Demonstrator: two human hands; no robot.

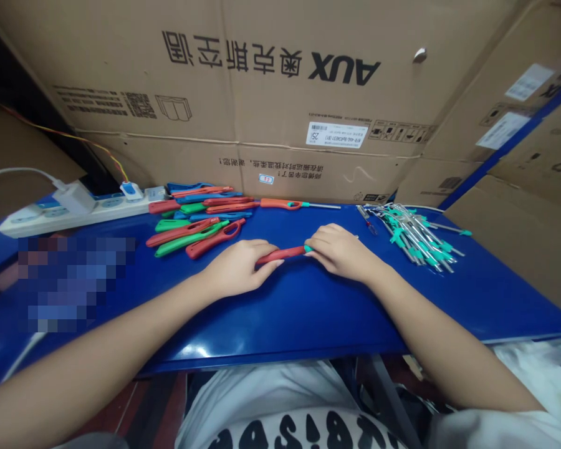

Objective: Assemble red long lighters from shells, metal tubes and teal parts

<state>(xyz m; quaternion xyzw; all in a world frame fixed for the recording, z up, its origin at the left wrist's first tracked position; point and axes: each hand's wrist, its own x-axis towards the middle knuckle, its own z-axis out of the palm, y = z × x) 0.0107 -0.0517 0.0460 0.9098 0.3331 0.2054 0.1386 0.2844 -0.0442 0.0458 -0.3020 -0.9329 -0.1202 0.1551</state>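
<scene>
My left hand is closed round the rear of a red lighter handle that lies across the blue table. My right hand is closed over the handle's teal front end, and a thin metal tip seems to poke out past its knuckles. Both hands rest on the table top, facing each other. To the left lies a heap of red, green and blue handles. At the right is a pile of metal rods with teal collars.
One finished red lighter with a metal rod lies at the table's back. A white power strip with plugs and cables sits at the back left. Large cardboard boxes wall in the rear and right side. A blurred patch covers the left of the table.
</scene>
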